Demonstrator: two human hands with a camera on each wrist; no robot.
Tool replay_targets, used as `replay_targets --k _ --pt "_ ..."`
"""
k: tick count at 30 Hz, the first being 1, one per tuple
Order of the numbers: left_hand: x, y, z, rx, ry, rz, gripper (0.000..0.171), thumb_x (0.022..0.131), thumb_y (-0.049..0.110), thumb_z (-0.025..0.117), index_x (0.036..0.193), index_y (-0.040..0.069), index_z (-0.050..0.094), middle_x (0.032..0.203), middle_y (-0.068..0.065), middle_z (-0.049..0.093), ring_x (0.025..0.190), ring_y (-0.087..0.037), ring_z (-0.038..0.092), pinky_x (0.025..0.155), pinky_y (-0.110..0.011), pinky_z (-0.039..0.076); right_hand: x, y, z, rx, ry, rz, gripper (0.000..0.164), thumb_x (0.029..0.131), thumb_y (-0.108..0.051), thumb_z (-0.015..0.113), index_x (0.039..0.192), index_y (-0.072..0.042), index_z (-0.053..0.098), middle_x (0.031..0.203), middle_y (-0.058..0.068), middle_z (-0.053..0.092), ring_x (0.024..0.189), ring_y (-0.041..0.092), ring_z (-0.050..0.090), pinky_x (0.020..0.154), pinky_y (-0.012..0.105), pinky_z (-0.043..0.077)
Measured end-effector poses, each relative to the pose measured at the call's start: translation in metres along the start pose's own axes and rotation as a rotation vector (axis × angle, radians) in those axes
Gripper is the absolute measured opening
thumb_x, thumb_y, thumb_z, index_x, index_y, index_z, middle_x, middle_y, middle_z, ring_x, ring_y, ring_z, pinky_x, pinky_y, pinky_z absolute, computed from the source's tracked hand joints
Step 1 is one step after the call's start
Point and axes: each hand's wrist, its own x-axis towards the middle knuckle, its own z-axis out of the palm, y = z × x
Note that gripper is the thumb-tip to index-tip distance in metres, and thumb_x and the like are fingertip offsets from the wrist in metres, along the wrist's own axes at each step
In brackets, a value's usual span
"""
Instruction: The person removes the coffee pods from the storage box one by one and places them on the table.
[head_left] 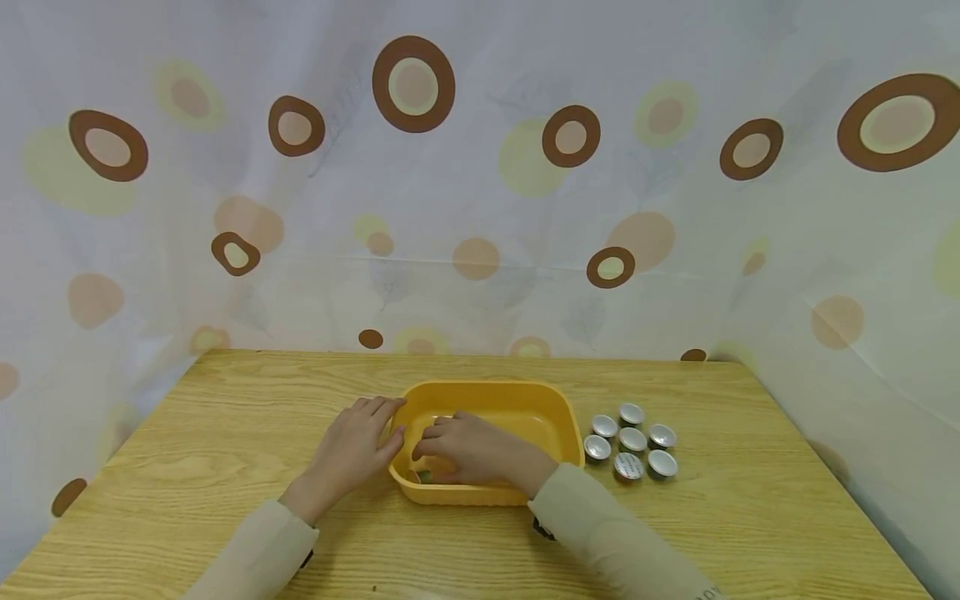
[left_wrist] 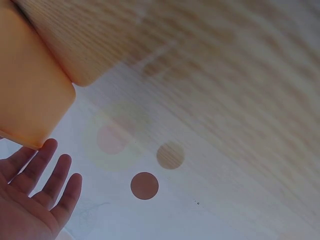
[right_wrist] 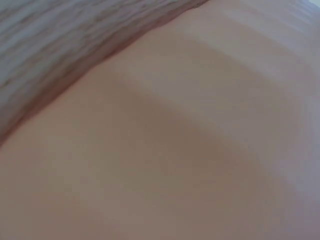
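Note:
A yellow plastic basin (head_left: 487,495) stands on the table. At its left end is my left hand (head_left: 352,442), the fingers fairly straight and the fingertips at the rim; in the left wrist view the left hand (left_wrist: 30,195) touches the basin's (left_wrist: 40,85) edge with a fingertip. My right hand (head_left: 480,450) reaches down inside the basin, fingers spread and slightly bent toward the left. Just below those fingers, in the near left corner, a small greenish thing (head_left: 424,477) shows partly. What lies under the right palm is hidden. Basin wall (right_wrist: 160,140) fills most of the right wrist view, blurred.
Right of the basin, several small cups with whitish foil lids (head_left: 632,439) stand close together on the wooden table (head_left: 750,517). A pale cloth with brown ring patterns (head_left: 480,183) hangs behind and along the sides.

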Motion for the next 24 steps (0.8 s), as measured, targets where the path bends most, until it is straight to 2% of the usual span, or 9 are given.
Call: replay_targets --k 10,17,24 --pt "0.000 0.000 -0.001 -0.005 0.004 0.006 0.036 0.085 0.025 0.060 0.117 0.009 0.060 0.108 -0.004 0.064 0.096 -0.023 0.059 0.078 -0.038 0.051 0.007 -0.004 0.001 -0.018 -0.028 -0.020 0.037 0.079 -0.026 0.070 0.114 -0.029 0.060 0.109 -0.014 0.061 0.102 0.007 0.054 0.090 0.032 0.047" --pt "0.000 0.000 0.000 -0.006 -0.006 -0.001 0.036 0.086 0.025 0.058 0.118 0.009 0.060 0.109 -0.004 0.064 0.097 -0.024 0.059 0.080 -0.039 0.050 0.011 -0.004 0.003 -0.049 -0.023 -0.048 0.031 0.080 -0.024 0.070 0.110 -0.030 0.062 0.105 -0.015 0.063 0.096 0.006 0.054 0.083 0.026 0.048" --pt "0.000 -0.001 0.000 -0.001 -0.013 -0.007 0.036 0.086 0.026 0.057 0.118 0.009 0.059 0.109 -0.004 0.064 0.098 -0.023 0.058 0.080 -0.038 0.050 0.012 -0.007 0.000 -0.042 -0.039 -0.047 0.027 0.082 -0.022 0.068 0.107 -0.029 0.064 0.105 -0.015 0.063 0.096 0.006 0.055 0.084 0.027 0.048"
